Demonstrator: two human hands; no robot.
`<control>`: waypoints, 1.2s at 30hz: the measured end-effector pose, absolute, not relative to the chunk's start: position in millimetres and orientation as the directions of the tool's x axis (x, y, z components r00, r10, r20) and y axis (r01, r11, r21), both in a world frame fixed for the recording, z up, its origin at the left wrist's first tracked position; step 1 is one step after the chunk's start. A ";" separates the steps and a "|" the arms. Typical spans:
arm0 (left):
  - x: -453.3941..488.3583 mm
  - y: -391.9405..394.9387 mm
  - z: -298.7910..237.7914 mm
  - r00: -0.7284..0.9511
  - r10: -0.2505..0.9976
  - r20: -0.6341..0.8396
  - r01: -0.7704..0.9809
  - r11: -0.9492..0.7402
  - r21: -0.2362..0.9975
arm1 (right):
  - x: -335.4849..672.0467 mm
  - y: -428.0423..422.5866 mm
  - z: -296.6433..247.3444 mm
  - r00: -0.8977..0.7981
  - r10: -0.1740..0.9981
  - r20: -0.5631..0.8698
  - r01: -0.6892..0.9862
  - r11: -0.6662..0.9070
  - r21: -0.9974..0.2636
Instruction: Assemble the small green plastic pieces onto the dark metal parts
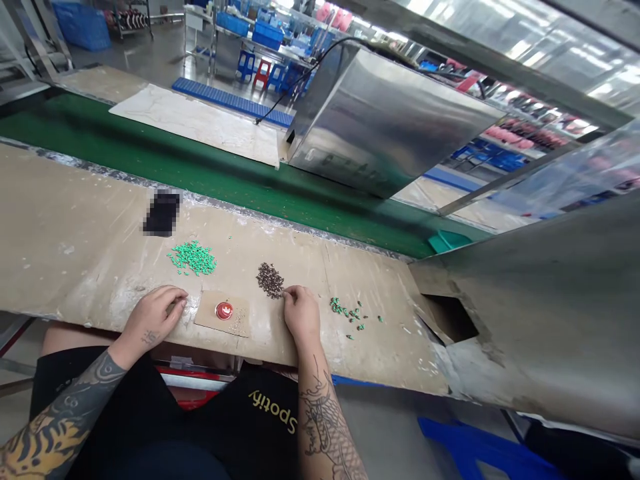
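**Bare hands over tiny bead piles on a scuffed workbench**

Far left on the workbench (75, 227), near its back edge, sat a dark object (161, 213), pixelated so I couldn't tell what it was. Just toward the front of it was a heap of green beads (192, 258), lying loose with no container in sight. The left hand (155, 320) rested by the front edge, curled in beside a cardboard pad (223, 313) carrying a red round piece (224, 311) and some glittery specks (238, 323); couldn't tell if it was pinching anything. Next came a pile of brown beads (270, 280), with the right hand (301, 315) curled at its edge, grip unclear. Further right lay scattered green beads (350, 317), then a square hole (450, 318) cut into the bench.
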State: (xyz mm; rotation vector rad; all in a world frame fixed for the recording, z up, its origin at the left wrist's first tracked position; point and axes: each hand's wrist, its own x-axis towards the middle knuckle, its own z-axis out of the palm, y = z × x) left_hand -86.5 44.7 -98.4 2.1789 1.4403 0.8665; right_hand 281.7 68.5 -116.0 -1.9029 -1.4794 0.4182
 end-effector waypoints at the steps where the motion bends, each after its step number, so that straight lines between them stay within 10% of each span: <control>1: -87.1 42.9 -97.3 0.268 0.914 0.306 0.658 -0.405 0.634 | 281.3 63.6 -112.5 0.305 0.940 0.155 0.701 -0.112 -0.704; 6: -70.8 16.9 -81.1 0.186 0.879 0.440 0.517 -0.468 0.717 | 249.1 10.8 -91.0 0.274 0.949 0.157 0.538 -0.016 -0.843; 12: -19.9 -19.7 -52.5 0.391 0.912 0.125 0.214 -0.222 0.951 | 184.2 -46.1 -59.9 -0.041 0.976 0.214 0.173 0.218 -0.961; 23: -13.5 -26.4 -60.5 0.514 0.826 -0.232 -0.226 0.391 0.892 | 166.5 -50.5 -50.7 -0.152 0.947 0.285 0.226 0.314 -0.922; 36: -16.3 -24.3 -54.4 0.490 0.854 -0.175 -0.133 0.272 0.953 | 161.1 -53.9 -48.4 -0.180 0.833 0.524 0.413 0.547 -0.728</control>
